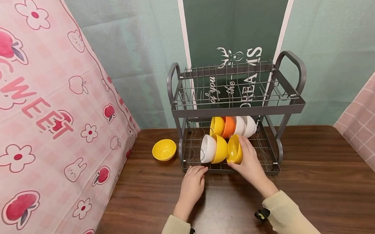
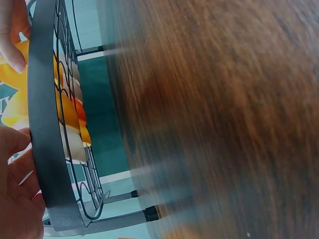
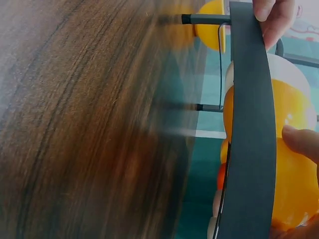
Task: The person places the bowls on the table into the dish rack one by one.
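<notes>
In the head view my right hand (image 1: 248,160) grips a yellow bowl (image 1: 234,150) tipped on its side, at the front of the dish rack's lower tier. Its thumb (image 3: 301,141) presses the yellow surface in the right wrist view. Just left of it stand another yellow bowl (image 1: 219,149) and a white bowl (image 1: 208,149), both on edge. My left hand (image 1: 193,182) rests its fingertips at the lower tier's front rail (image 2: 46,119), near the white bowl, holding no bowl. The rail hides part of the bowls in both wrist views.
Behind the front row, a yellow, an orange (image 1: 228,127) and white bowls (image 1: 249,127) lean on the lower tier. The rack's upper wire tier (image 1: 237,111) overhangs them. One yellow bowl (image 1: 164,150) sits upright on the wooden table (image 1: 229,206), left of the rack.
</notes>
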`<state>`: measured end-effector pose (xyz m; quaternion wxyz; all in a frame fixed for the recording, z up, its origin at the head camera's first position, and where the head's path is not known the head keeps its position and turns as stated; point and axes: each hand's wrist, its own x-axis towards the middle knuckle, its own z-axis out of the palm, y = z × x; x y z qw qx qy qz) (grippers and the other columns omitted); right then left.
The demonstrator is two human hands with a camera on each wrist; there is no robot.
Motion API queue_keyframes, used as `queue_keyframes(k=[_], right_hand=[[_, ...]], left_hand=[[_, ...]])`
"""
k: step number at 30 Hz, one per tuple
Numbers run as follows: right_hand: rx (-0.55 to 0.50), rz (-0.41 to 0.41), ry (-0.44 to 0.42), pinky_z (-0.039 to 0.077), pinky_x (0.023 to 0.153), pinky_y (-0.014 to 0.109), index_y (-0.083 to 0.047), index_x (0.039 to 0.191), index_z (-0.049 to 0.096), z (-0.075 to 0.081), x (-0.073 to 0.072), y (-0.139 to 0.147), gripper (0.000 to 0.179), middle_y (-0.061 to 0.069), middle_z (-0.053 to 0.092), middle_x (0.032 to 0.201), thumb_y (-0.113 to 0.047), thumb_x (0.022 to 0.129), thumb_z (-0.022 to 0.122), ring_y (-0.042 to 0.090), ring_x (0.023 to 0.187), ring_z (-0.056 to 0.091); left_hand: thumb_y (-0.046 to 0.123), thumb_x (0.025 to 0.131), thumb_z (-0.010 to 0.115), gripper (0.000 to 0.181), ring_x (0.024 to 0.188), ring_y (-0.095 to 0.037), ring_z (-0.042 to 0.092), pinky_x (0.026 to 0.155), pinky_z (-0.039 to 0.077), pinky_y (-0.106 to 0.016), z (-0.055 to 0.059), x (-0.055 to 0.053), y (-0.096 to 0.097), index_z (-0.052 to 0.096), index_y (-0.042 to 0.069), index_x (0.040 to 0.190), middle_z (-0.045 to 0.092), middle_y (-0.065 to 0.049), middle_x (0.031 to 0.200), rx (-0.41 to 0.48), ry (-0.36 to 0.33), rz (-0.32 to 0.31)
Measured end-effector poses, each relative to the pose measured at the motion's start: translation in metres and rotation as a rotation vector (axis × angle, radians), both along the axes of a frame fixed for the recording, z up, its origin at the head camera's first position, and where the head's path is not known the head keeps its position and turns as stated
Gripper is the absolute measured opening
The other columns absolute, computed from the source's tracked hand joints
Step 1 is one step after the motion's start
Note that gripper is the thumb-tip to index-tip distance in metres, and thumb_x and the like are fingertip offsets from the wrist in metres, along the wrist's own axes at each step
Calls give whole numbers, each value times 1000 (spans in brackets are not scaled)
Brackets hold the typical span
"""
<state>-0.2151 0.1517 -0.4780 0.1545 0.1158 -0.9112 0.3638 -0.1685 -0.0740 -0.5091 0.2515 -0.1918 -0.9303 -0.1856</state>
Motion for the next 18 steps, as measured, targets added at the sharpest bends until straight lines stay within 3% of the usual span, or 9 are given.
queue_keyframes(k=[18], right_hand=[[86,2,51,35,101,59,-11,146,22,-5,-9,-23,106,22,24,147,-16,61,86,43,131,27]], left_hand=[[5,81,63,28,102,-13,60,101,43,-41,0,-1,-1,69,17,106,67,5,104,36,-21,-3]])
